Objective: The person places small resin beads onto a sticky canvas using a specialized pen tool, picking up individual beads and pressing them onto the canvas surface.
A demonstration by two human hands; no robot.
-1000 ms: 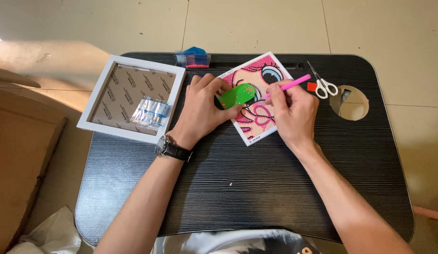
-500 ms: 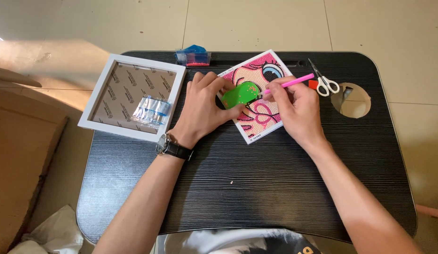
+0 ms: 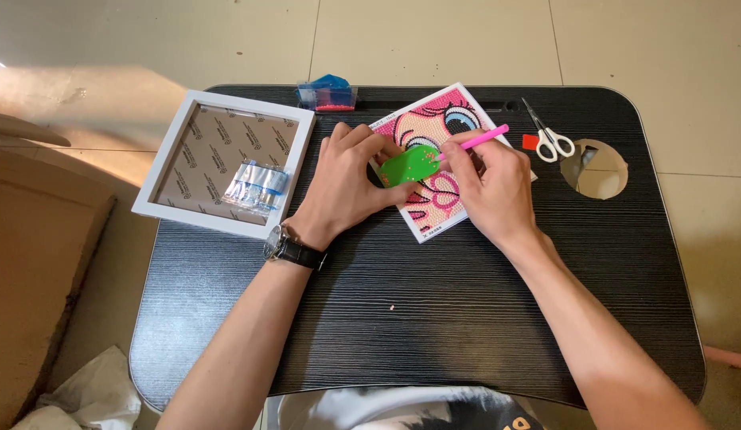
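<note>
So over at the far left of the tabletop [image 3: 402, 318] a white picture frame [image 3: 173, 213] is lying face down, with a small clear plastic bag [image 3: 257, 185] resting on its brown backing, and a little blue bag of beads [image 3: 327, 93] is parked at the back edge. Next along, the green bead tray [image 3: 409, 164] is pinned by the left hand [image 3: 347, 185], the grip closed on it with thumb and fingertips, and it sits on top of the pink bead picture [image 3: 434, 159] near the middle-back of the tabletop. The tray's long axis runs roughly left to right, tilted up a bit toward the right, with its narrower end aimed at the pen. The pink pen [image 3: 475, 140] is pinched in the right hand [image 3: 486, 187], grip clamped round the shaft, its long axis slanting from lower left to upper right, tip down at the tray's right edge and the back end pointing off toward the scissors [image 3: 549, 137]. For this step to go well, the tray is probably best kept flat and still so nothing gets rolled off, and the pen tip should be pressed straight down on one bead, lightly. A red square [image 3: 530, 142] lies by the scissors, and a round hole [image 3: 597, 169] is cut in the tabletop at the far right.
</note>
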